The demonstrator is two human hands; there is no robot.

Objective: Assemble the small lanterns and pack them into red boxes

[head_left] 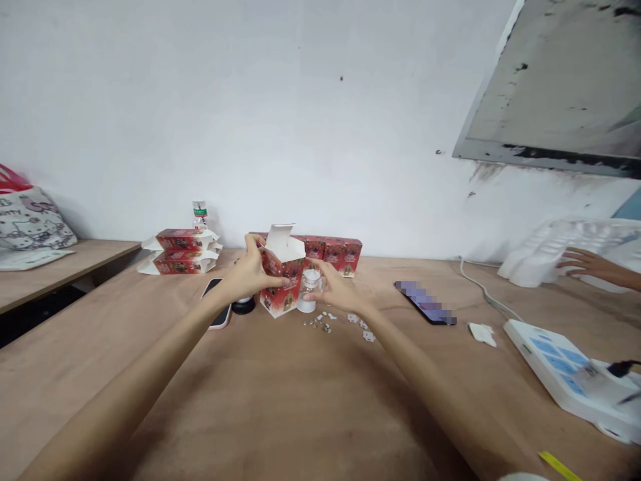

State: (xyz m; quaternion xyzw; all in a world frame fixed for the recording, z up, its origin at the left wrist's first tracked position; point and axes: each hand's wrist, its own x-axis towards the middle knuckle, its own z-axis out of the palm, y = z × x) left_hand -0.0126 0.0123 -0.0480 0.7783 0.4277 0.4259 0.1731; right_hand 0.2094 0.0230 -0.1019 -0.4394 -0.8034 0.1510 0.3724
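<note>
My left hand (246,272) is closed round the side of a red printed cardboard box (281,299), which stands upright with its white top flaps raised. Close beside the box, my right hand (334,286) grips a small clear jar-shaped item with a white base (307,306); its exact kind is hard to make out. Several button cells (315,325) and small white pieces (368,336) lie scattered in front of it. Behind my hands runs a row of closed red boxes (334,251), partly hidden by the box I hold.
Flattened red boxes (183,262) are stacked at left before a bottle (199,212). A phone (219,314) and a round black object (244,306) lie near my left hand. Rightward are another phone (425,304), a power strip (555,364), white packaging (531,257) and another person's hand (591,262).
</note>
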